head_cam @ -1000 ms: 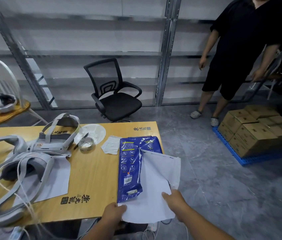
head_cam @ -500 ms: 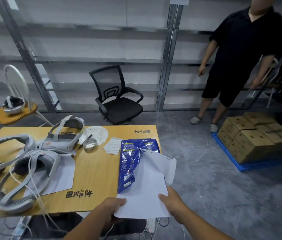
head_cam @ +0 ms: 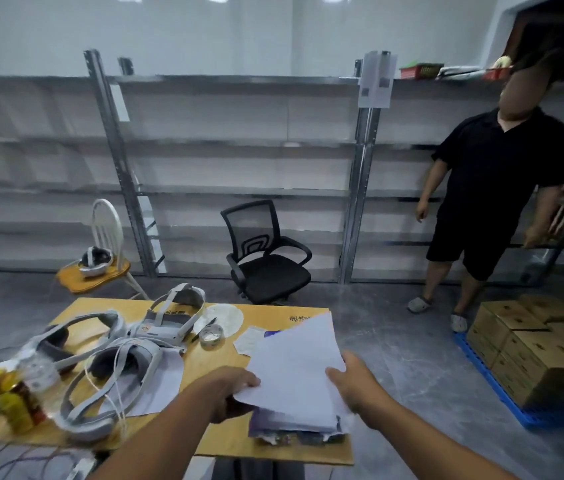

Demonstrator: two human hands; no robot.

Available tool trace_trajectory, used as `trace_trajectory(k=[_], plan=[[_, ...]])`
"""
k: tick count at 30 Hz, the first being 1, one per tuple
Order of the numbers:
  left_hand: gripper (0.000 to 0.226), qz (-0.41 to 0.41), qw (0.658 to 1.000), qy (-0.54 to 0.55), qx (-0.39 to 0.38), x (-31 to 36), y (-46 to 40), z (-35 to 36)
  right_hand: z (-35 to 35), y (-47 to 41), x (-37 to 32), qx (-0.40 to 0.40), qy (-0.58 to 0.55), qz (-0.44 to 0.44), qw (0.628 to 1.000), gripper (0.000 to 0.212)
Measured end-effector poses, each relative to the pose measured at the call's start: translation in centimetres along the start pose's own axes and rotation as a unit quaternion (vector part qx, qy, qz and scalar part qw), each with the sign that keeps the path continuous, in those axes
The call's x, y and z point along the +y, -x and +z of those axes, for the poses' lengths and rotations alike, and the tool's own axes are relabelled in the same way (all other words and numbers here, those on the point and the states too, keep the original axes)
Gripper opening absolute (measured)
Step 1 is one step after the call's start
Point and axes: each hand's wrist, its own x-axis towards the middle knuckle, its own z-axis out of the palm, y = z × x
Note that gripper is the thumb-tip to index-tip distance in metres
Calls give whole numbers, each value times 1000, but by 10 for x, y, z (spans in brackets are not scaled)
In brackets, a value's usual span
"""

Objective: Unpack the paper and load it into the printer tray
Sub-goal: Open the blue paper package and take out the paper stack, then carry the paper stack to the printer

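A stack of white paper (head_cam: 296, 372) is tilted up over the right end of the wooden table (head_cam: 225, 434). My left hand (head_cam: 235, 389) grips its near left corner. My right hand (head_cam: 351, 382) holds its right edge. Under the stack, the torn blue wrapper (head_cam: 294, 436) shows at the near edge, and a blue sliver of it peeks out at the far side. No printer or tray is in view.
Several white headsets (head_cam: 111, 362) with cables, a roll of tape (head_cam: 212, 335), a bottle (head_cam: 17, 400) and loose sheets lie on the table's left. A black office chair (head_cam: 266, 258) stands behind. A person in black (head_cam: 495, 209) stands at right by cardboard boxes (head_cam: 543, 348) on a blue pallet.
The paper stack has been lifted and tilted up out of the blue wrapper with both hands. The camera has tipped upward, showing more of the shelves.
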Motion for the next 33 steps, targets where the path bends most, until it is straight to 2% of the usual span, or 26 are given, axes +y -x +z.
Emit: trace_trajectory(k=[7, 11, 14, 18, 24, 27, 31, 33], plan=[[19, 228, 971, 44, 53, 48, 54, -20, -20, -3, -74, 2, -76, -149, 986, 12], [23, 261, 958, 109, 54, 47, 76, -62, 3, -7, -107, -29, -98, -209, 973, 13], [29, 294, 942, 156, 49, 45, 94, -105, 34, -7, -136, -85, -104, -241, 961, 10], [41, 342, 913, 174, 139, 32, 118, -168, 90, -4, -169, -152, -124, -250, 948, 12], [46, 334, 892, 138, 273, -33, 130, -253, 198, 5, -204, -228, -77, -193, 951, 28], [27, 307, 871, 156, 350, -74, 140, -294, 261, 29, -221, -255, -47, -194, 946, 35], [18, 305, 828, 232, 410, -130, 177, -353, 334, 73, -247, -331, -46, -217, 917, 20], [16, 319, 809, 271, 412, -160, 204, -384, 371, 95, -256, -386, -64, -229, 891, 31]])
